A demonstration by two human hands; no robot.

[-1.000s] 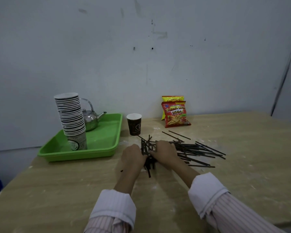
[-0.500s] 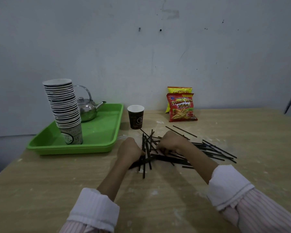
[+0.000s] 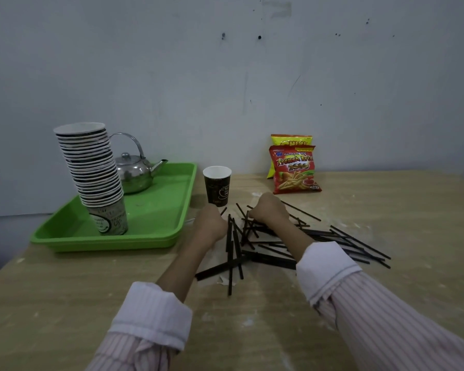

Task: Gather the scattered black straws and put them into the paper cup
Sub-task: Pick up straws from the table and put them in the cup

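straws (image 3: 276,254), thin and black, lie scattered in a loose criss-cross heap on the pale wooden counter (image 3: 386,199), most of them fanning out toward the right, a few pointing toward the near edge. both hands are down in the far end of the heap, seen from behind. the left hand (image 3: 210,223) sits at the heap's left edge, just in front of the paper cup (image 3: 217,185); its fingers are curled under and hidden by the back of the hand, so whether they hold any straw cannot be told. the right hand (image 3: 269,210) is knuckled over the far straws, with a couple of straw ends poking out at its left side; its fingers are tucked out of sight too, and a grip cannot be confirmed. both sleeves are striped with rolled white cuffs.

the paper cup is dark brown with a white inside, upright and open, standing on the counter just right of the green tray (image 3: 156,234); no straw shows above its rim. the tray carries a tall leaning stack of cups (image 3: 91,170) and a steel kettle (image 3: 134,172) behind it. two snack bags (image 3: 295,167), one red in front of one yellow, stand against the grey wall (image 3: 225,89) to the right of the cup.
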